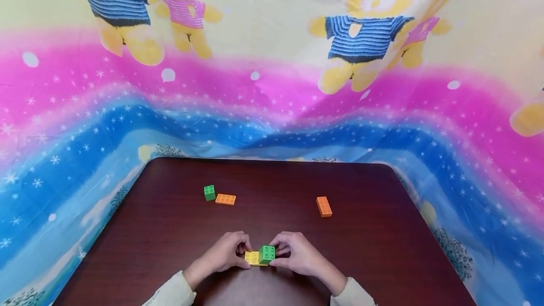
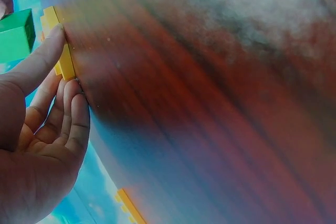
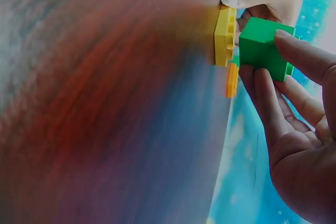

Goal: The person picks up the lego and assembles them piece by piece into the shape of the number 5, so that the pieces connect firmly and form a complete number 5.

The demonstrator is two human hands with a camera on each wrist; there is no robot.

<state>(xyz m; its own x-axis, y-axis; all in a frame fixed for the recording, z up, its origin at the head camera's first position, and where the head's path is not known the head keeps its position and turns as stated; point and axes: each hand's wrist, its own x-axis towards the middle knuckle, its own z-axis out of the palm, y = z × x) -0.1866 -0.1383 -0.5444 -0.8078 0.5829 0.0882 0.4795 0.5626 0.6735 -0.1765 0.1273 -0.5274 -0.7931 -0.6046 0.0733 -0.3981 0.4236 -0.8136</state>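
A flat yellow brick (image 1: 252, 258) lies on the table near its front, with the thumb and fingers of my left hand (image 1: 227, 251) at its left end. In the left wrist view my left hand (image 2: 47, 108) grips the yellow brick (image 2: 67, 61). My right hand (image 1: 301, 255) pinches a green block (image 1: 267, 254) over the yellow brick's right part. From the right wrist view, the green block (image 3: 265, 48) is between thumb and fingers of my right hand (image 3: 304, 114), with a gap between it and the yellow brick (image 3: 224, 38).
Farther back on the dark table (image 1: 272, 178), a second green block (image 1: 209, 192) stands beside a flat orange brick (image 1: 225, 199) at the left. Another orange brick (image 1: 324, 207) lies at the right. A printed cloth (image 1: 272, 89) hangs behind and around the table.
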